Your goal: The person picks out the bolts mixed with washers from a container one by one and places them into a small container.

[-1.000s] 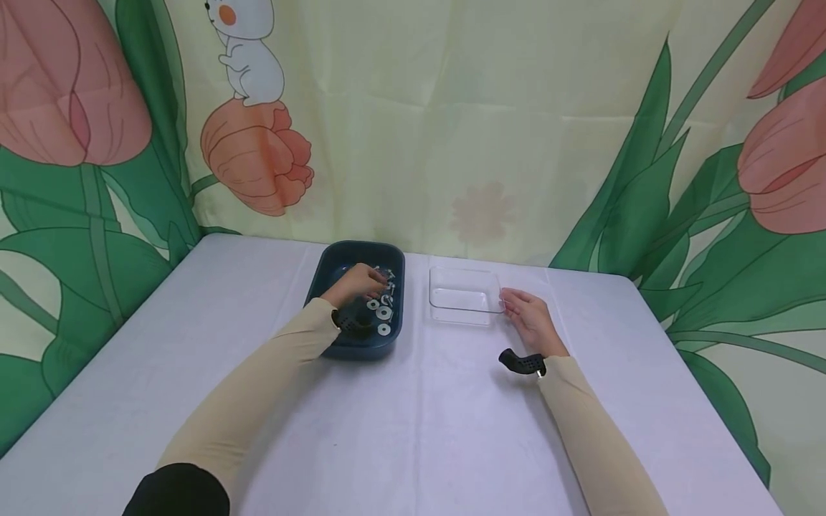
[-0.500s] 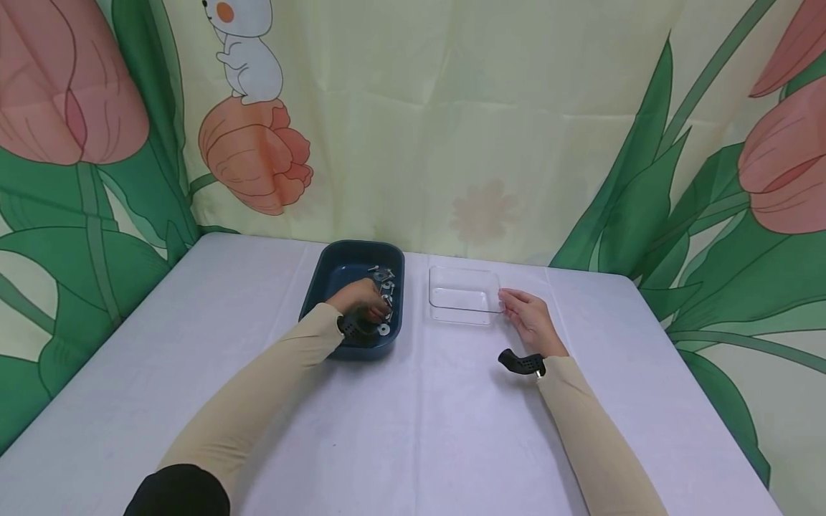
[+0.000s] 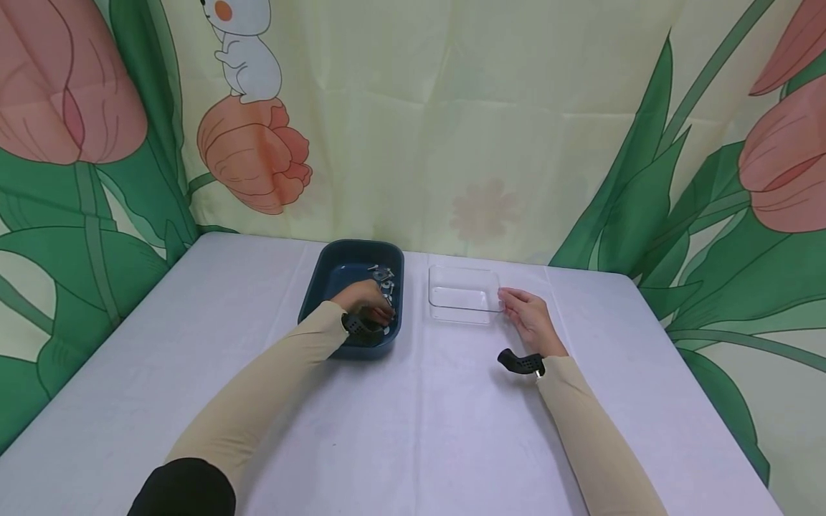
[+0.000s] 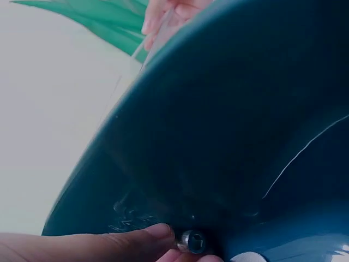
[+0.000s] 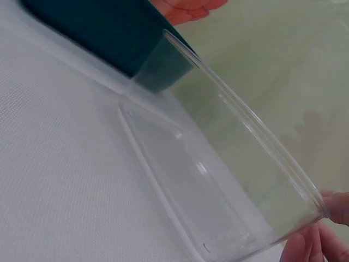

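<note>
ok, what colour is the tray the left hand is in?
Dark blue; the tray shows best in the head view.

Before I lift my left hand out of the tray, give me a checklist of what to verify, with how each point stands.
1. Left hand gripping a metal piece: ok, held at the fingertips.
2. Only one piece in that grip: cannot tell, fingers hide the rest.
3. Left hand away from the loose metal parts: not ok, they lie right beside it in the tray.
4. Clear container upright, open side up: ok.
5. Right hand steadying it: ok, thumb and fingers pinch a corner.
</note>
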The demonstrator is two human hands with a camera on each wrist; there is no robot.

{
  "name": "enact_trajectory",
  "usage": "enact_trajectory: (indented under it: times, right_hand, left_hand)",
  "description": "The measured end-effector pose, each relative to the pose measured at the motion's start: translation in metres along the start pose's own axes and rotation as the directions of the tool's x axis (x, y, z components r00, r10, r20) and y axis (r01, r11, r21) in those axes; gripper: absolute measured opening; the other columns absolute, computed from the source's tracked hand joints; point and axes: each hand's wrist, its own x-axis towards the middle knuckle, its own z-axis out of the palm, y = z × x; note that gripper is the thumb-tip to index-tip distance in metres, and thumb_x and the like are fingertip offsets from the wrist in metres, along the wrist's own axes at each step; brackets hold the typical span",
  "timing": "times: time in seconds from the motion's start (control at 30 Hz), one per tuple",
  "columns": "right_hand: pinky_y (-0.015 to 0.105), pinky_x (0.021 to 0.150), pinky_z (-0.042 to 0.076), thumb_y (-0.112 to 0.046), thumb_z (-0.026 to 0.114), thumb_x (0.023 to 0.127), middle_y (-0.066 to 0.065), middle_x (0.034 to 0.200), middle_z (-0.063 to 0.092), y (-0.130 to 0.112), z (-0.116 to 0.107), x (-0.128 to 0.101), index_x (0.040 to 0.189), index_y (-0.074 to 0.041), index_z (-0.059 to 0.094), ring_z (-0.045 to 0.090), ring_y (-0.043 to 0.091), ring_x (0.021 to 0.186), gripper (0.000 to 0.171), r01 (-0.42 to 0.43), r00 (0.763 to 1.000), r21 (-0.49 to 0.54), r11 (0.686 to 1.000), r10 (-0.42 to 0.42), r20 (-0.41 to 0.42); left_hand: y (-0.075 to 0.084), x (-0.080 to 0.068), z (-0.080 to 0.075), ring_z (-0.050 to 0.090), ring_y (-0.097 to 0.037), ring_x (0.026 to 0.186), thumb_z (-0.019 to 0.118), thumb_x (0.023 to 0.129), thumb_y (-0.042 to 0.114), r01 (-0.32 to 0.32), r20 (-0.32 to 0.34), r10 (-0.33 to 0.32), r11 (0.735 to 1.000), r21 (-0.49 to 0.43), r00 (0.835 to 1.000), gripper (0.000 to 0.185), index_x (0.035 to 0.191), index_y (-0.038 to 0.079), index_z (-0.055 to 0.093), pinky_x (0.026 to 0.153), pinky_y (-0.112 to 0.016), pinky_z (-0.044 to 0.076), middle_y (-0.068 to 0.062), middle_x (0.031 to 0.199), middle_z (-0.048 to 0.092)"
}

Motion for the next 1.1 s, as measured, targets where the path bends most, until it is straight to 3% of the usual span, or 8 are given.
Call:
enact_trajectory:
  times: [0.23,0.63,0.83,1.1]
  right_hand:
    - [0.011,0.071,0.047,-0.018,0.060,0.092,-0.012,0.088,0.059,0.000,0.003,-0.001,0.133,-0.005,0.048,0.051,0.005,0.080,0.045,0.016,1.000,-0.010,1.000,-0.016,-0.007]
    - [0.010,0.070,0.048,-0.018,0.059,0.092,-0.011,0.090,0.058,0.003,0.004,0.006,0.129,-0.005,0.051,0.052,0.004,0.080,0.041,0.040,0.999,-0.037,0.999,-0.041,-0.021]
    - [0.009,0.071,0.047,-0.019,0.060,0.092,-0.010,0.094,0.057,0.001,0.005,0.003,0.132,-0.005,0.050,0.051,0.005,0.084,0.044,0.033,0.999,-0.058,0.998,-0.035,-0.032]
    - [0.011,0.073,0.048,-0.018,0.061,0.091,-0.011,0.090,0.058,-0.002,0.004,0.000,0.133,-0.004,0.048,0.051,0.005,0.083,0.046,0.023,0.999,-0.069,0.997,-0.025,-0.035]
  left_hand:
    - [0.001,0.000,0.000,0.063,-0.009,0.055,0.064,0.085,0.002,0.004,-0.025,-0.005,0.999,-0.044,1.000,0.022,0.104,-0.008,0.068,0.063,-0.018,0.055,-0.005,0.066,0.064]
    - [-0.002,-0.004,-0.009,0.068,-0.014,0.072,0.064,0.086,0.009,-0.061,-0.086,0.060,0.998,-0.010,0.995,0.021,0.102,-0.003,0.070,0.082,-0.030,0.055,-0.008,0.081,0.071]
    - [0.005,-0.010,-0.016,0.070,-0.025,0.090,0.065,0.086,0.012,-0.143,-0.148,0.146,0.989,0.034,0.978,0.021,0.100,-0.003,0.071,0.094,-0.038,0.051,-0.012,0.090,0.073]
    - [0.025,-0.018,-0.020,0.067,-0.033,0.099,0.065,0.087,0.012,-0.247,-0.196,0.250,0.968,0.038,0.948,0.021,0.101,-0.003,0.070,0.094,-0.041,0.051,-0.018,0.101,0.070]
